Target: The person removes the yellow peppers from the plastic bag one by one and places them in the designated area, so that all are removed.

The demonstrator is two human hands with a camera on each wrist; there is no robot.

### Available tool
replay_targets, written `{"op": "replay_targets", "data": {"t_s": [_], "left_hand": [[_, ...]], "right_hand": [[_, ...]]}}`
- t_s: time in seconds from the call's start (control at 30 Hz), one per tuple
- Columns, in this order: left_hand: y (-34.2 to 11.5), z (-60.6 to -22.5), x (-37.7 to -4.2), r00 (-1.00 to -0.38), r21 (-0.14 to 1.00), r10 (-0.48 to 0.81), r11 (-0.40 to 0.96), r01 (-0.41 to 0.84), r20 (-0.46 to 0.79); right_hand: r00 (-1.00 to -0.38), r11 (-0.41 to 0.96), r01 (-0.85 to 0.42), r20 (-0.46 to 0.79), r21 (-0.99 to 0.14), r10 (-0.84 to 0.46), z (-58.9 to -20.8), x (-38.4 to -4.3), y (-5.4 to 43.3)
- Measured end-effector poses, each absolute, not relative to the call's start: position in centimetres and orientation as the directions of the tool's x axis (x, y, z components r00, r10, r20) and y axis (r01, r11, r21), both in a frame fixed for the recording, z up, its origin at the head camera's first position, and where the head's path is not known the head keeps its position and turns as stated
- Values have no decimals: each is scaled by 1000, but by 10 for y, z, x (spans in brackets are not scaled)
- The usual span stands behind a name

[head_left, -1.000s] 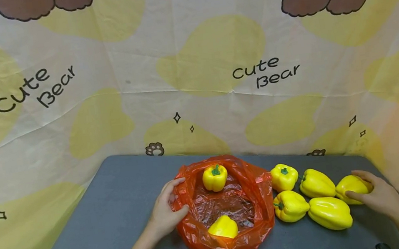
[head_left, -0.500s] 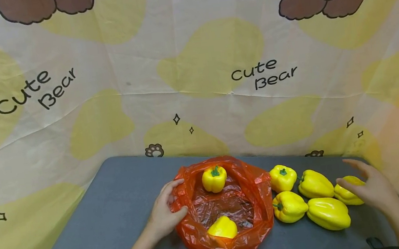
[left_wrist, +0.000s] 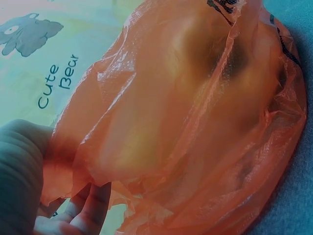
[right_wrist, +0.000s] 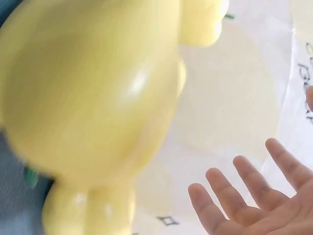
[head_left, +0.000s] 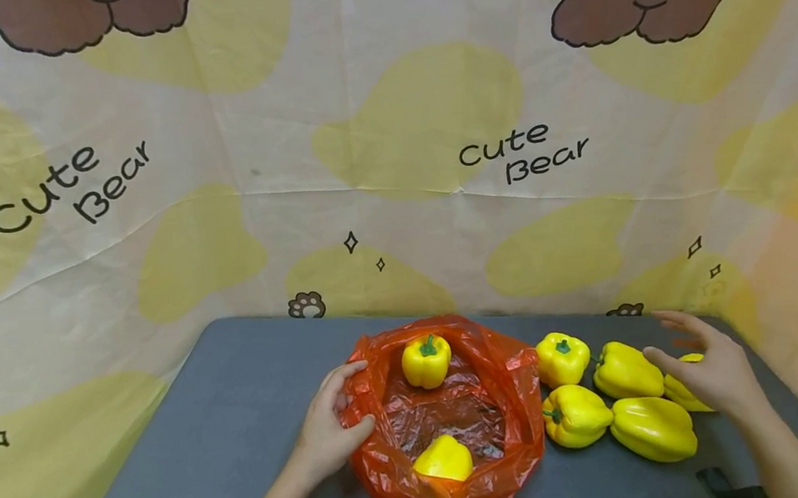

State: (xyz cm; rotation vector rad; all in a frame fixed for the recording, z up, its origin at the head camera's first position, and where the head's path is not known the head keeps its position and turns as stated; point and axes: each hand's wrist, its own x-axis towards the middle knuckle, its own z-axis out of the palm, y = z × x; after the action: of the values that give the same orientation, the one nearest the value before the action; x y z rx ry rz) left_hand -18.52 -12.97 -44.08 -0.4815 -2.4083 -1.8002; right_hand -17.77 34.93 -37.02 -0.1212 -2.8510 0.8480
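A red plastic bag stands on the table with its mouth spread wide. My left hand holds its left rim, and the left wrist view has the thin plastic between the thumb and fingers. Inside the bag lie two yellow bell peppers, one at the back and one at the front. My right hand, holding nothing, hovers over the pepper group right of the bag, fingers spread. It partly hides the rightmost bell pepper. In the right wrist view, a large bell pepper appears apart from the fingers.
Several bell peppers sit close together right of the bag, among them a front one and a back one. The grey table meets a printed cloth backdrop behind.
My right hand has come away from the rightmost pepper and shifted left and up, nothing in it. The left hand and bag stay nearly as they were; the head view has tilted slightly.
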Motion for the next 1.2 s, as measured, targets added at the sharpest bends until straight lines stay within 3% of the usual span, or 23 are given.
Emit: {"op": "replay_targets", "data": {"t_s": [0.53,1.2], "left_hand": [[-129,-439,-185,-941,919,194,232,319,278],[-124,-440,-192,-926,910,198,206,360,321]], "right_hand": [[-936,748,-240,352,-619,-9,-354,-173,299],[-874,581,-468,446,-666,-193,-340,-186,218]]}}
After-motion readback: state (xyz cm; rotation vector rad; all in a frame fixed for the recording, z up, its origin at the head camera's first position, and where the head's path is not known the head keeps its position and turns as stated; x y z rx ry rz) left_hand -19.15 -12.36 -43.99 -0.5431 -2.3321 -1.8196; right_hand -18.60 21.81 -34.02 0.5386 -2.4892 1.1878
